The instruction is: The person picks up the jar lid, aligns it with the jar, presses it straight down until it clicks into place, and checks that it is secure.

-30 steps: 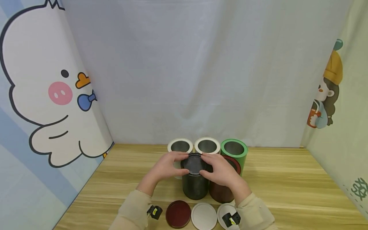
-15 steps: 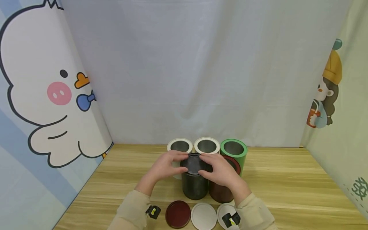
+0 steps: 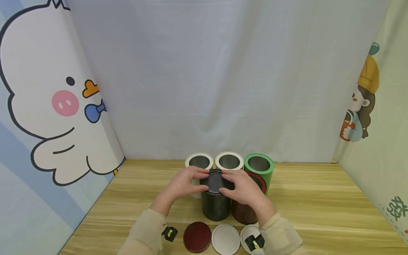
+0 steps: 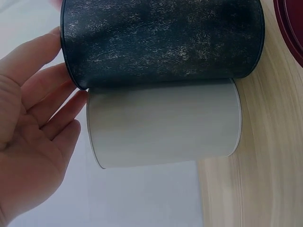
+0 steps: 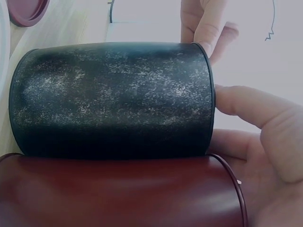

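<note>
Spreads the left hand point(image 3: 184, 183) and the right hand point(image 3: 246, 188) at opposite sides of the dark top of an upright black canister point(image 3: 216, 208), set at the front of a close group on the wood-grain table point(image 3: 312, 205). Opens each thumb wide from its fingers, with thumbs at the near edge and fingers at the far edge; touches the rim with fingertips, cannot tell how firmly. Has a dark red canister point(image 3: 244, 214) just beside on the right and, on the left toward the back, a white canister point(image 3: 199, 162). Farther back, shows a second white canister point(image 3: 229, 162) and a green canister point(image 3: 268, 179). In front, shows a row of flat lids: a dark red lid point(image 3: 197, 237), a white lid point(image 3: 225, 239) and another white lid point(image 3: 246, 233), partly hidden below the right wrist. Wears beige sleeves point(image 3: 147, 228). Faces a pale curtain point(image 3: 223, 88).
</note>
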Tool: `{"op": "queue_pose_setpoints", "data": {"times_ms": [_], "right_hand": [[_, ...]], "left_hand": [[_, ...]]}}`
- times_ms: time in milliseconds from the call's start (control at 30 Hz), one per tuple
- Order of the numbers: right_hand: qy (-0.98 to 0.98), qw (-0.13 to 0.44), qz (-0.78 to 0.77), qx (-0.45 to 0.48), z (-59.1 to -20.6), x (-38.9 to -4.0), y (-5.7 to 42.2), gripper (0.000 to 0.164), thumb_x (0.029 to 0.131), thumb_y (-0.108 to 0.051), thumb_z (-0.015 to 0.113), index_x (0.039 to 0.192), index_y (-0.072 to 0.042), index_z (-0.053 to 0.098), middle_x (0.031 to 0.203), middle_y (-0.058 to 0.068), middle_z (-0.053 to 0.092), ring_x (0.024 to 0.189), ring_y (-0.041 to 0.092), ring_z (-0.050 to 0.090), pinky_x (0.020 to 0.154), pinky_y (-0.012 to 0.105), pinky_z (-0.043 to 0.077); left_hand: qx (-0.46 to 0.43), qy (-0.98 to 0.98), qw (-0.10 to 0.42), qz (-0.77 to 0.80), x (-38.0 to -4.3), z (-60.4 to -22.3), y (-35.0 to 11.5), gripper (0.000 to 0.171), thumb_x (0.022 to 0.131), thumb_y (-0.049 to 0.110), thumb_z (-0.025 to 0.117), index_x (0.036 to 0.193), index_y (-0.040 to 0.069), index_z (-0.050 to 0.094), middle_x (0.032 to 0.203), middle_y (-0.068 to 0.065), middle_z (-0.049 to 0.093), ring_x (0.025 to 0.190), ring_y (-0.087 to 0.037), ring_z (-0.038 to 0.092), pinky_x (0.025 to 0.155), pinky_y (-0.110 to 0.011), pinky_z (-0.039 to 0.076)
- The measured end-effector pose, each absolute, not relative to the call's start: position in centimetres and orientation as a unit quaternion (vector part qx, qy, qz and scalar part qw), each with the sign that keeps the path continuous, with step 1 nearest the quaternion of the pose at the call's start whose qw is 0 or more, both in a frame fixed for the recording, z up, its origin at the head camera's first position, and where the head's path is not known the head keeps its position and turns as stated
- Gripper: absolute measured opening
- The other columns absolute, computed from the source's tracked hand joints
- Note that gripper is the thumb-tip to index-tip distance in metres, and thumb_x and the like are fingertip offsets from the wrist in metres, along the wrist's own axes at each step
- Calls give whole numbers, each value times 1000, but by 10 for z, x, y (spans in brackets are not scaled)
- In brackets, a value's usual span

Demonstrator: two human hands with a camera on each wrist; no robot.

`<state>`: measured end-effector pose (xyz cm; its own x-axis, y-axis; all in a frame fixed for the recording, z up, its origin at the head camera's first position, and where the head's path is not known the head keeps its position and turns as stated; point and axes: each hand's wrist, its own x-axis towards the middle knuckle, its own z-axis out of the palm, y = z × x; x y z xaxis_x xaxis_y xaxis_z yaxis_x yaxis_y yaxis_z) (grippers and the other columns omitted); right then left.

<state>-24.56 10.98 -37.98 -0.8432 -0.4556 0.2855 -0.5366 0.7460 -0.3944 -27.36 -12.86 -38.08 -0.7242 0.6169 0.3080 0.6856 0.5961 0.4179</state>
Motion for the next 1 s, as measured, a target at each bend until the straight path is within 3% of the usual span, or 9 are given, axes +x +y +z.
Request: {"op": "queue_pose_setpoints", "data": {"times_ms": [1000], "right_hand": [[-946,67,207,241,-374,-243,104,44,88,-25,76,123,0,69,136,11,60,126,36,51,102,47,44]], "left_hand": [[-354,-904,41,-235,-273,-375,-125,38,88,22,77,117,-2,72,130,-8,64,119,-29,56,98,-44,47]]}}
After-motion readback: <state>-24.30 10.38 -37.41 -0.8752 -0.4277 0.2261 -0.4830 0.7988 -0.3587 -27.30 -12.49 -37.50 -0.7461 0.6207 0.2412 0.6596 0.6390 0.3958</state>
